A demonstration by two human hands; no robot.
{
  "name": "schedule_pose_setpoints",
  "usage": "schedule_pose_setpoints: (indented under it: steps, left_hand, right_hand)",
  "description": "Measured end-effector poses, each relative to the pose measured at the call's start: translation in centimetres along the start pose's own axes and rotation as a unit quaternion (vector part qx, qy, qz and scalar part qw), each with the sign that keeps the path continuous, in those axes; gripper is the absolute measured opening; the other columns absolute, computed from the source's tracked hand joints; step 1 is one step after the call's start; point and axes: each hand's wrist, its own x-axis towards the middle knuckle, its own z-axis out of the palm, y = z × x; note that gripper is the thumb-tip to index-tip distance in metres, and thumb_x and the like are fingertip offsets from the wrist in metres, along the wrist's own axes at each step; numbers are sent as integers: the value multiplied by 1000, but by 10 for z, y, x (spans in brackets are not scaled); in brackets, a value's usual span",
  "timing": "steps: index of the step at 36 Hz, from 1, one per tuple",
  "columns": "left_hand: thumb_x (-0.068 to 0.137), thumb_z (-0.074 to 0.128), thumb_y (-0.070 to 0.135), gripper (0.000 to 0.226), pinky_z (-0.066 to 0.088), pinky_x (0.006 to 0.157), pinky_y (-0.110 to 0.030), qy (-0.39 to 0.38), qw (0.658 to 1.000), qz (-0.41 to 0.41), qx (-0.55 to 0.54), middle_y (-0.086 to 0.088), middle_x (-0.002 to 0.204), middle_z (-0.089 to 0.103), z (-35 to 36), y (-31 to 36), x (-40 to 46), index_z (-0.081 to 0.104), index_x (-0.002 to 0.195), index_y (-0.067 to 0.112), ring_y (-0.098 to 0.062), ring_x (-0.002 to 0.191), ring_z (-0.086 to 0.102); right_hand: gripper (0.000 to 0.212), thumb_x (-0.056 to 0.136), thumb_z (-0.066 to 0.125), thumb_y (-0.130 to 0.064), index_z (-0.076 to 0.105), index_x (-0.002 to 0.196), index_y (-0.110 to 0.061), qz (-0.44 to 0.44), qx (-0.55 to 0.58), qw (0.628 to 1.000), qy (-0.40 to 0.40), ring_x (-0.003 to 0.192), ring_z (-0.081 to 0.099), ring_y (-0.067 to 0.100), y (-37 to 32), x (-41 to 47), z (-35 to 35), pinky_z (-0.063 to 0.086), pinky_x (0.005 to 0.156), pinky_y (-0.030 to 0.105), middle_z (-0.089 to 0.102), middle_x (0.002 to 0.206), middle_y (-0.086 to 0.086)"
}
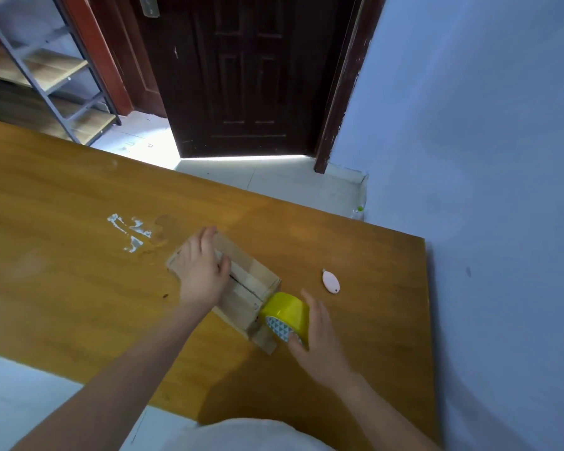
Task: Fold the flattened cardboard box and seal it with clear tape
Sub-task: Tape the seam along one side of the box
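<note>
A small brown cardboard box (pixel 245 291) stands folded on the wooden table (pixel 62 206), its top flaps closed with a dark seam down the middle. My left hand (pixel 202 271) lies flat on the box's far half, pressing the flaps down. My right hand (pixel 319 333) grips a yellow roll of tape (pixel 287 312) with a patterned core, held against the box's near right end. A shiny strip of tape seems to run along the top of the box.
A small pink oval cutter (pixel 331 281) lies on the table right of the box. White tape scraps (pixel 129 231) stick to the table beyond the box. The table's right edge meets a blue wall; a dark door and metal shelves stand behind.
</note>
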Motion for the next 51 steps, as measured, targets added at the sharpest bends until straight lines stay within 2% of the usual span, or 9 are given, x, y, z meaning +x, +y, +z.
schedule_pose_setpoints:
  steps: [4,8,13,18,21,33,37,45,51]
  left_hand:
    - [94,27,36,61,10,117,-45,-113,990,10,78,-13,154,22,28,15,-22,25,147,5,-29,144,12]
    - [92,11,41,66,0,117,-41,-131,981,6,141,-4,159,9,38,15,-24,15,151,14,-19,147,-1]
    - [83,-8,54,78,-2,117,-39,-141,976,9,168,0,160,3,38,13,-23,10,152,21,-15,147,-5]
    - [81,-11,59,79,-3,116,-38,-150,970,1,190,2,159,-5,39,14,-22,1,152,24,-14,146,-10]
    - [81,-12,59,79,-2,117,-38,-152,969,1,196,2,159,-7,39,15,-22,-1,151,24,-14,146,-12]
    - [89,0,56,71,-4,117,-37,-150,969,1,198,4,159,-8,40,14,-20,1,151,24,-12,145,-12]
    - [89,2,58,71,-2,118,-37,-144,972,2,185,4,159,-6,40,14,-21,3,152,24,-12,145,-11]
    - [99,16,52,61,0,118,-38,-140,973,3,182,4,159,-4,38,15,-21,5,152,24,-13,146,-9]
    - [98,15,52,61,0,118,-37,-146,971,1,191,4,159,-5,38,16,-20,5,152,24,-13,146,-9]
  right_hand:
    - [70,92,55,-28,12,148,-24,-16,33,999,-12,127,19,-5,-1,10,-2,20,104,14,22,149,-6]
    - [66,90,60,-28,24,145,-25,-37,46,998,-17,124,25,-9,3,19,-2,19,98,4,32,146,-8]
    - [66,87,62,-31,30,144,-30,-64,6,997,-38,126,39,7,8,20,5,28,95,11,42,137,-4]
    - [56,86,43,-49,26,140,-50,-81,-58,994,-39,107,48,25,8,19,13,45,88,32,42,124,8]
    - [54,93,49,-39,29,143,-44,-85,-70,992,-65,103,48,29,9,19,11,47,84,40,41,121,11]
    - [54,84,30,-52,25,138,-47,-99,-123,986,-45,79,40,19,10,20,16,37,61,29,43,108,7]
    - [54,94,46,-40,27,144,-44,-99,-141,983,-63,92,45,24,7,20,10,40,68,32,41,113,7]
    - [58,95,46,-37,21,147,-37,-57,-202,970,-126,108,47,31,13,22,14,36,73,34,40,122,10]
    - [75,91,55,-33,9,150,-28,-49,-122,987,-91,120,45,29,15,18,21,43,90,38,36,137,9]
